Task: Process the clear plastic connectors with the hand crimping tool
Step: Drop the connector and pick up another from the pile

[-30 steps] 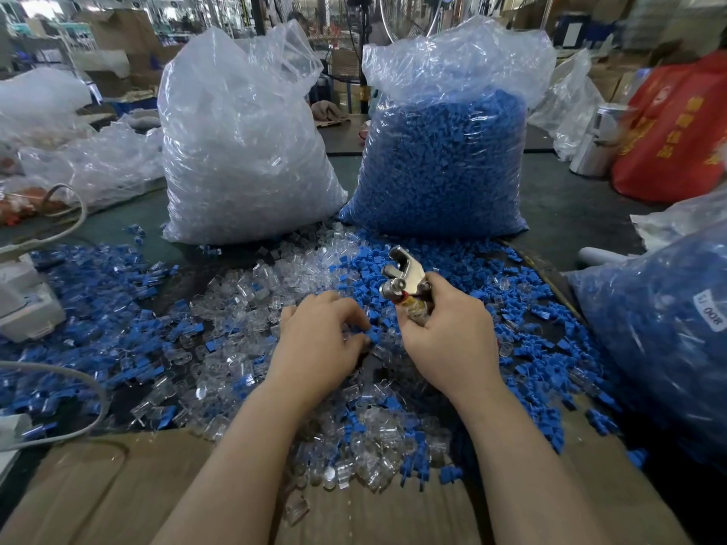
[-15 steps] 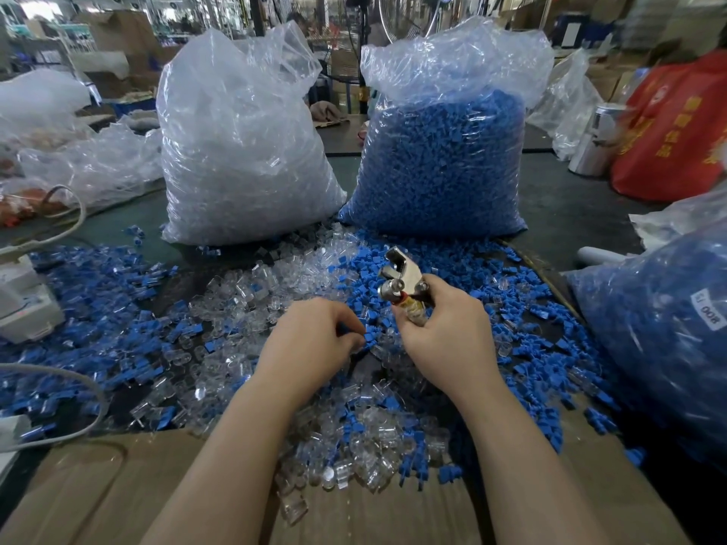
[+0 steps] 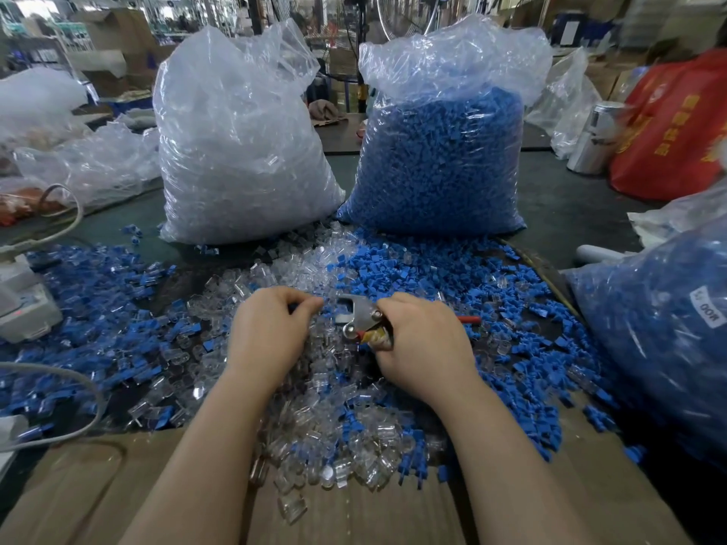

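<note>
A heap of clear plastic connectors mixed with blue caps covers the table in front of me. My right hand grips the metal hand crimping tool, whose silver jaws point left toward my left hand; a red handle tip sticks out to the right. My left hand is curled with fingertips pinched together just left of the tool's jaws; a small piece seems pinched there, but the fingers hide it.
A large bag of clear connectors and a large bag of blue caps stand behind the heap. Another blue-filled bag sits at right. Cardboard lies at the near edge. A white device and cables sit at left.
The tool has tipped from pointing up to pointing left and lower. My left hand has risen and shifted toward the jaws, fingers pinched.
</note>
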`<act>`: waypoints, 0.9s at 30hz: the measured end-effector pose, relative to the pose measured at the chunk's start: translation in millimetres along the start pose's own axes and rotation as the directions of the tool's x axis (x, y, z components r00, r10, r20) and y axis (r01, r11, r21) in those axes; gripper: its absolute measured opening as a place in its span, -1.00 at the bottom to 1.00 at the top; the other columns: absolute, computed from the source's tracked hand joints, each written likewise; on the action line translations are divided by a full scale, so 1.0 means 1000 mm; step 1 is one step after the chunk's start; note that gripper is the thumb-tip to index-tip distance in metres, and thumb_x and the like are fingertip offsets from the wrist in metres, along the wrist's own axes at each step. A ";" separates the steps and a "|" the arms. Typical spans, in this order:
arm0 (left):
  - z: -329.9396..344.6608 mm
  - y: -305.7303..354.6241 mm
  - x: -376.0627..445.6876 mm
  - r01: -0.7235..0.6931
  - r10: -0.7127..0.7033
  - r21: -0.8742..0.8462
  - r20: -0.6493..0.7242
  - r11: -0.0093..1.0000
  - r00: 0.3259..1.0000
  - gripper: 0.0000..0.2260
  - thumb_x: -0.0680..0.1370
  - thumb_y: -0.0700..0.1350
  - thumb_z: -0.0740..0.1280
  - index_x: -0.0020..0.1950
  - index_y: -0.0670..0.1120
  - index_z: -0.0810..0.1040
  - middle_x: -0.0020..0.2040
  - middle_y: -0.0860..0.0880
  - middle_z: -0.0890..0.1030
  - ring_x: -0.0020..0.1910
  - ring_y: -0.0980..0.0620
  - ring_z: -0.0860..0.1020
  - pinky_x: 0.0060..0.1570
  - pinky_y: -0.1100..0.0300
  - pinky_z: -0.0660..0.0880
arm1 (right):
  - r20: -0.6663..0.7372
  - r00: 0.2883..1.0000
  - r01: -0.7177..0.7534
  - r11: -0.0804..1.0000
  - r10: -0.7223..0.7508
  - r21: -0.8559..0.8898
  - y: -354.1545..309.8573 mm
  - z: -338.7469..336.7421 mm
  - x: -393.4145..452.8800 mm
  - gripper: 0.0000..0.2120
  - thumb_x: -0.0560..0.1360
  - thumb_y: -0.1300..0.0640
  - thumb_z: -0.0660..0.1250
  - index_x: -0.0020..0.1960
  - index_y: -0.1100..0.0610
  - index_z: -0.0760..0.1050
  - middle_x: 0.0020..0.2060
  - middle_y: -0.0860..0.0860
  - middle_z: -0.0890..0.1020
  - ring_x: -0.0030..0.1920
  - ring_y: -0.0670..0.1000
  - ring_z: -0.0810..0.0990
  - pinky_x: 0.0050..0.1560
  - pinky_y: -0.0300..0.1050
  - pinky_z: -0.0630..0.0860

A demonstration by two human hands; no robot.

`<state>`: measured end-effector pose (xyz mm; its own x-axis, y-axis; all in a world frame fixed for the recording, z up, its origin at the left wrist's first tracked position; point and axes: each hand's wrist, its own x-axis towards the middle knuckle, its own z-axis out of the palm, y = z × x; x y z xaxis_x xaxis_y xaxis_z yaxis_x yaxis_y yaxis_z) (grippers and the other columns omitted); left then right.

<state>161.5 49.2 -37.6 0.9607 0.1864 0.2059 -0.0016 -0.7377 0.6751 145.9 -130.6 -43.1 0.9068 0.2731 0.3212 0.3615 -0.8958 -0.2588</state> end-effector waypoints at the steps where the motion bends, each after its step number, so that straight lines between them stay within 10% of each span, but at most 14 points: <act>1: -0.001 -0.001 0.000 0.021 -0.022 -0.022 -0.022 1.000 1.000 -0.80 0.58 0.07 0.35 -0.04 0.01 0.71 -0.62 0.11 0.45 -0.62 0.20 0.41 -0.60 0.35 0.21 | 0.008 1.000 0.025 0.999 -0.025 -0.029 -0.002 0.002 0.000 -0.77 0.40 0.08 0.33 -0.27 -0.03 0.25 -0.33 -0.12 0.30 -0.30 0.02 0.33 -0.23 -0.08 0.19; 13: 0.010 -0.004 0.004 0.068 -0.060 -0.215 0.044 0.974 0.997 -0.76 0.65 -0.11 0.19 0.18 0.04 0.62 -0.61 0.11 0.46 -0.69 0.17 0.24 -0.66 0.35 0.18 | 0.068 0.998 0.023 0.994 -0.016 -0.104 -0.007 0.010 0.003 -0.79 0.43 0.08 0.36 -0.16 -0.03 0.30 -0.27 -0.10 0.29 -0.25 0.04 0.32 -0.13 -0.06 0.23; 18: 0.008 0.001 0.000 0.037 -0.028 -0.209 0.044 0.977 0.999 -0.88 0.63 -0.07 0.25 0.07 0.10 0.55 -0.21 0.08 0.64 -0.59 0.23 0.39 -0.50 0.27 0.34 | 0.069 0.997 -0.014 0.995 0.021 -0.102 -0.004 0.013 0.003 -0.77 0.44 -0.03 0.38 -0.20 -0.03 0.31 -0.30 -0.12 0.31 -0.25 0.04 0.37 -0.14 -0.05 0.25; 27: 0.002 0.011 -0.002 0.142 -0.110 -0.427 0.099 0.893 0.989 -0.87 0.51 -0.10 0.47 -0.03 -0.01 0.54 -0.20 0.01 0.68 -0.30 0.11 0.58 -0.33 0.23 0.44 | 0.089 0.996 0.002 0.998 0.004 -0.064 -0.006 0.013 0.004 -0.78 0.46 0.03 0.36 -0.12 -0.03 0.29 -0.23 -0.10 0.38 -0.20 0.05 0.40 -0.10 -0.02 0.28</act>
<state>159.8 39.5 -32.3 0.9778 0.2010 0.0590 0.0166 -0.3550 0.9347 150.0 -119.3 -51.7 0.9239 0.2996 0.2381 0.3484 -0.9159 -0.1992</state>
